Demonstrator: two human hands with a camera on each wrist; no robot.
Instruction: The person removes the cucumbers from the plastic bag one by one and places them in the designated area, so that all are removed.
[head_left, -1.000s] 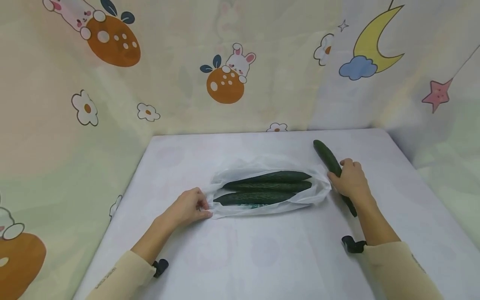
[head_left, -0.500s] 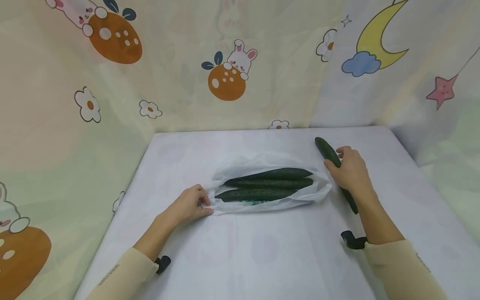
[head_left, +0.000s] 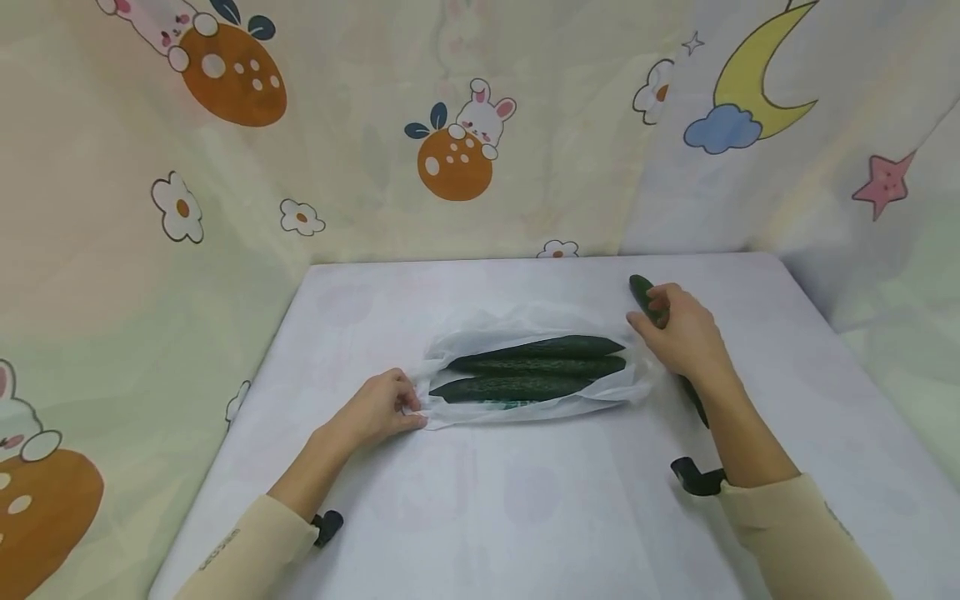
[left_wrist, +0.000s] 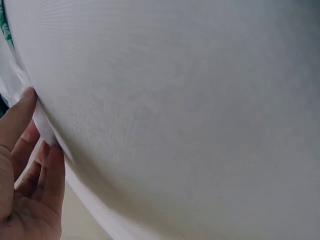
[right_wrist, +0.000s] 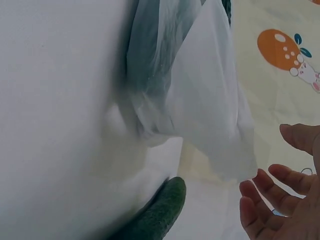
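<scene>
Three dark green cucumbers [head_left: 536, 367] lie side by side in a white, thin plastic bag [head_left: 577, 407] in the head view, its mouth spread open upward. At the bag's left end my left hand [head_left: 375, 408] pinches the edge of the plastic between thumb and fingers. A loose cucumber [head_left: 641, 290] lies to the bag's right, partly hidden under my right hand [head_left: 686, 333]. In the right wrist view that hand's fingers are spread and loosely bent, holding nothing, near the corner of the bag [right_wrist: 210, 95]; the loose cucumber [right_wrist: 162, 212] is apart from them.
A white cloth covers the table [head_left: 480, 500]. Behind and beside it hangs a patterned curtain [head_left: 360, 150] with rabbits, fruit and flowers. Small black camera mounts stick out at both sleeves.
My right hand has moved left and slightly away over the loose cucumber, toward the bag's right end, and now covers more of the cucumber's middle. The left hand stays at the bag's edge.
</scene>
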